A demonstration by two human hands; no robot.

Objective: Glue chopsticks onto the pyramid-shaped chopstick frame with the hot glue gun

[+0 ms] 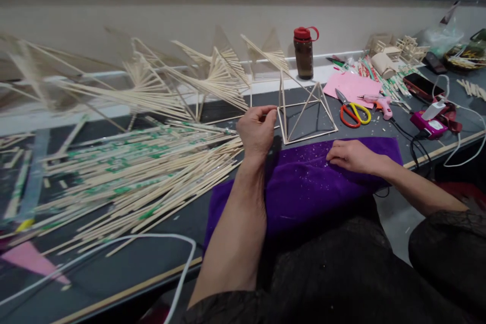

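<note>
My left hand (257, 129) is closed with curled fingers, its fingertips right beside the left corner of a small frame of thin wooden sticks (309, 139). Whether something is between those fingers is hidden. The frame stands on the dark table, with upright triangles on a square base. A purple cloth (304, 197) drapes over the table's front edge, sprinkled with small pale bits. My right hand (351, 156) rests on this cloth with its fingers pinched together, and a crease in the fabric runs to the fingertips.
Loose wooden sticks (163, 187) and twisted stick models (216, 81) spread to the left. A red-lidded bottle (304, 55) stands behind the frame. To the right lie scissors (351, 114), a pink glue gun (379, 104), a phone (423, 84) and a purple power adapter (429, 124) with cables.
</note>
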